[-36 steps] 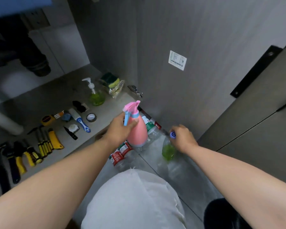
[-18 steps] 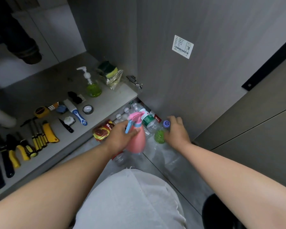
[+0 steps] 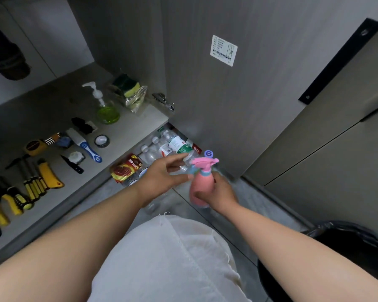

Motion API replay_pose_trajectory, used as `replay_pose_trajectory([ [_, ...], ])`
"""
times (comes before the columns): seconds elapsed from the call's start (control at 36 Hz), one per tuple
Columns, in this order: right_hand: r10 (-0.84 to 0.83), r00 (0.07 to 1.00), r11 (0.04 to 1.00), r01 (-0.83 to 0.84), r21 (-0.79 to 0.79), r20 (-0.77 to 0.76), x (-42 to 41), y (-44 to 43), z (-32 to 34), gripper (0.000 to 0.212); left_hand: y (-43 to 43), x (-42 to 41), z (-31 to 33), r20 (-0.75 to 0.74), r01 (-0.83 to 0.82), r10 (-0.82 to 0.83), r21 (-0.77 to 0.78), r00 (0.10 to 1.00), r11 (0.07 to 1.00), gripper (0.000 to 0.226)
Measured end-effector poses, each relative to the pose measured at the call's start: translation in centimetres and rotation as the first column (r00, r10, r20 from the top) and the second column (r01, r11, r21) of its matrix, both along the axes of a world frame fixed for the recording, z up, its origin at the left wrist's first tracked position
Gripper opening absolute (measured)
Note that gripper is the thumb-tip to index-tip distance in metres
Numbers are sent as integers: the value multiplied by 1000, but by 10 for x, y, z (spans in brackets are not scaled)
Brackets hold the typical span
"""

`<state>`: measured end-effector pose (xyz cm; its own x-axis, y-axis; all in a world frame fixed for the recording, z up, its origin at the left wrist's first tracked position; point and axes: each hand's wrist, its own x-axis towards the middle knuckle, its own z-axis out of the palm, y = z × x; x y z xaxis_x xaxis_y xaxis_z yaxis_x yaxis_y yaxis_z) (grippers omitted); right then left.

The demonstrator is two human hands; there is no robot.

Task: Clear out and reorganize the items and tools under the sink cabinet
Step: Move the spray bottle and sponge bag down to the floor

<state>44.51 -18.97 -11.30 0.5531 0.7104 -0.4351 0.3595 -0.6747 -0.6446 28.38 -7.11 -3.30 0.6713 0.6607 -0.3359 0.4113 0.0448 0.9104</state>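
Head view, looking down into the open sink cabinet.

Cabinet door [image 3: 238, 105]: grey, swung open at centre, with a white barcode label [image 3: 224, 50] on its inner face and a metal hinge [image 3: 164, 101] at its lower left edge.

Cabinet floor [image 3: 52, 99]: pale board at left, carrying the sorted items.

White garment [image 3: 166, 258]: covers the person's lap at bottom centre.

Black bin [image 3: 345, 243]: lower right, on the tiled floor.

Right hand [image 3: 222, 192]: fingers and thumb curled round the body of the spray bottle [image 3: 200, 188], gripping it. The bottle is pink with a pink head and blue collar, held upright above the room floor, in front of the door's lower edge.

Left hand [image 3: 164, 173]: fingers loosely extended, holding nothing, just beside the spray head; contact cannot be judged.

Water bottles [image 3: 177, 144]: clear plastic, lying in a heap on the room floor below the cabinet edge, behind both hands. A red packet [image 3: 127, 167] lies at the left of the heap.

Soap pump [image 3: 106, 110]: green liquid, white nozzle, upright on the cabinet floor, next to a sponge bag [image 3: 131, 92].

Screwdrivers [image 3: 34, 184]: yellow and black, in a row at far left beside a yellow knife [image 3: 49, 174].

Brush [image 3: 85, 144]: blue and white, lying near a tape roll [image 3: 101, 140].

Blue cap [image 3: 208, 153]: just above the spray head.
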Motion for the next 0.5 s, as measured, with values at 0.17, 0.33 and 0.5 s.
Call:
replay_pose_trajectory([
  [0.17, -225, 971, 950, 238, -204, 84, 28, -12, -34, 50, 26, -33, -1, -84, -61, 71, 116, 994, 991, 29],
  [0.33, -319, 942, 901, 334, -276, 101, 38, 2, -62, 74, 52, -70, -17, -242, -45, 91, 192, 966, 980, 22],
  [0.5, -432, 897, 864, 440, -243, 89, 35, 17, -72, 62, 71, -97, -33, -355, 31, 33, 173, 934, 984, 19],
])
